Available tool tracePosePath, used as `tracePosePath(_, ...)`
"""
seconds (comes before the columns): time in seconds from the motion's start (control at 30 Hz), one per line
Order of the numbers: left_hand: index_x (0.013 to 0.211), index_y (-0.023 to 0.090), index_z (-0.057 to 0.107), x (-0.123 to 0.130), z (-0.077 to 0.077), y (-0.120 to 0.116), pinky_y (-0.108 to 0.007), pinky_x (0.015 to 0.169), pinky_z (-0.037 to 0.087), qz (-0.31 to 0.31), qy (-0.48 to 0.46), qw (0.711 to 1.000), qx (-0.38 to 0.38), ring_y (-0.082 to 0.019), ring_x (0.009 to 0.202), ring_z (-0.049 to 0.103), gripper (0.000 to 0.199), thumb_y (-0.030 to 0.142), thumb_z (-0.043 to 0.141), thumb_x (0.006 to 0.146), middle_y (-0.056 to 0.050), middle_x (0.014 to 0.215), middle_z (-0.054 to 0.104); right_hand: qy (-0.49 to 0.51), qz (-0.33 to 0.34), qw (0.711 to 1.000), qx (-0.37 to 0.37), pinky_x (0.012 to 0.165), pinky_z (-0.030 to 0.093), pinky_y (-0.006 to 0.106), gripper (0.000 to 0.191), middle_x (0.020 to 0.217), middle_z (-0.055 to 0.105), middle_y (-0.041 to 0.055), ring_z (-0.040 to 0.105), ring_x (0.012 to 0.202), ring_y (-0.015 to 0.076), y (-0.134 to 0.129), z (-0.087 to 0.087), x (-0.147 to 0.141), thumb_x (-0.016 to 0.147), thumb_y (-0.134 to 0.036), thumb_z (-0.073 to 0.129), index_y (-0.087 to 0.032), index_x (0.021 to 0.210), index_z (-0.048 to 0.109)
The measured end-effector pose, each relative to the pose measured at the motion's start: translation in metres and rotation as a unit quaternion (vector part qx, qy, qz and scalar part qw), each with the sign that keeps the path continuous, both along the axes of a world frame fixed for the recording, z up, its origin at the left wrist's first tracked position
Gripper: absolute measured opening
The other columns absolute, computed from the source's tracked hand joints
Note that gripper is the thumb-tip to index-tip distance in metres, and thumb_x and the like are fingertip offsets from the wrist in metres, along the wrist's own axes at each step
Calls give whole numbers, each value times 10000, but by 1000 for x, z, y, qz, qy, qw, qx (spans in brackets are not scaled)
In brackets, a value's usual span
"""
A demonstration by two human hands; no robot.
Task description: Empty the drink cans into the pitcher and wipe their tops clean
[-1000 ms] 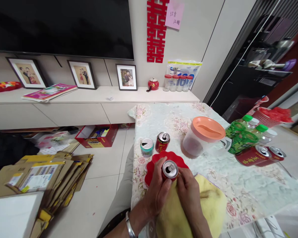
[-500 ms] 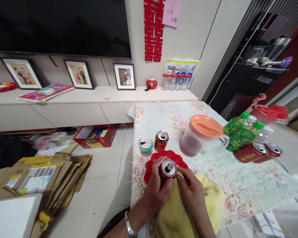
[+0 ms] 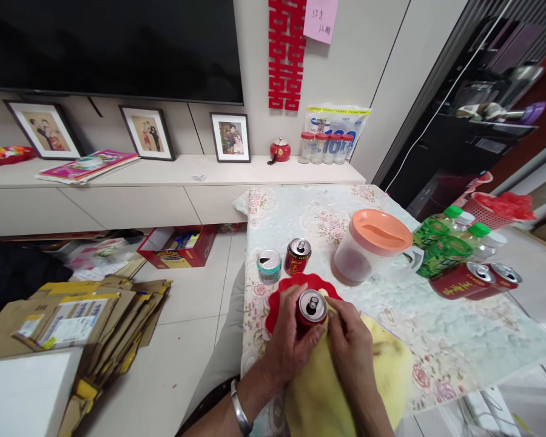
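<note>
My left hand (image 3: 287,337) is wrapped round an opened red can (image 3: 312,308), held upright over a scalloped red plate (image 3: 273,303). My right hand (image 3: 351,331) pinches a yellow cloth (image 3: 321,382) against the can's right side; the cloth hangs down towards me, and more of it lies on the table to the right. Behind the plate stand a short teal can (image 3: 269,267) and a dark red can (image 3: 298,256), both opened.
A pitcher with an orange lid (image 3: 368,243) stands right of the cans on the flowered tablecloth (image 3: 300,212). Green-capped bottles (image 3: 450,246) and two red cans (image 3: 464,280) are further right. Flattened cardboard (image 3: 104,321) lies on the floor at left.
The cloth's edge now shows higher beside the can, and my right fingers have shifted slightly up along it. My left hand keeps its hold; the view has shifted a little.
</note>
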State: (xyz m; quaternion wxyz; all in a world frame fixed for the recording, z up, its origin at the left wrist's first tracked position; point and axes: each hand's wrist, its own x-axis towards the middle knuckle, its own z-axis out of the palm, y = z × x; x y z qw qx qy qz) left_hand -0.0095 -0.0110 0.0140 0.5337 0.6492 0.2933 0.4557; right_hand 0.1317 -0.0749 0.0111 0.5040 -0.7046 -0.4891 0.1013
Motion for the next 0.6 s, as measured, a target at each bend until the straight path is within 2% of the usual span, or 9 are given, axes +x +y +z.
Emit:
tracePosePath(0.13, 1473, 266, 514, -1, -2, -3, -517, 1221, 398, -24, 5, 999, -21, -338, 1379, 529, 643, 262, 739, 871, -93, 1433, 570, -41, 16, 997, -59, 728, 547, 320, 254, 913, 728, 73, 686, 825, 207, 5, -12, 0, 902, -257, 495, -201, 958, 736)
tracePosePath(0.27, 1476, 252, 513, -3, -2, -4, -493, 1237, 395, -41, -19, 997, -59, -328, 1388, 534, 595, 255, 675, 904, -87, 1482, 554, -51, 10, 996, -73, 646, 507, 316, 199, 806, 673, 68, 631, 699, 199, 11, -18, -6, 795, -215, 523, -197, 829, 719)
tracePosePath(0.33, 1483, 253, 504, -4, -1, -4, -488, 1249, 382, -45, -23, 996, -75, -322, 1405, 524, 576, 252, 643, 924, -83, 1497, 549, -51, 5, 996, -73, 638, 501, 315, 236, 801, 666, 68, 626, 689, 197, 12, -18, -7, 782, -198, 505, -195, 849, 731)
tracePosePath(0.43, 1481, 247, 501, -5, 1, -4, -491, 1249, 386, -43, -22, 997, -64, -322, 1412, 520, 565, 269, 641, 934, -90, 1496, 549, -37, 0, 997, -63, 688, 528, 319, 285, 859, 700, 70, 660, 759, 203, 8, -14, -6, 853, -233, 490, -198, 956, 753)
tracePosePath(0.53, 1453, 250, 528, -4, 3, -5, -504, 1225, 417, -33, -20, 998, -58, -328, 1379, 553, 546, 289, 669, 927, -94, 1468, 572, 49, -6, 998, -34, 811, 568, 350, 292, 1014, 755, 83, 702, 908, 223, -1, -5, -4, 935, -357, 550, -203, 1069, 759)
tracePosePath(0.6, 1433, 251, 554, -4, 5, -5, -510, 1212, 432, -22, -24, 997, -63, -335, 1361, 570, 548, 288, 702, 907, -95, 1447, 592, 112, -22, 993, -10, 840, 581, 360, 305, 1054, 761, 88, 708, 927, 227, -8, 3, -4, 932, -418, 622, -202, 1097, 760)
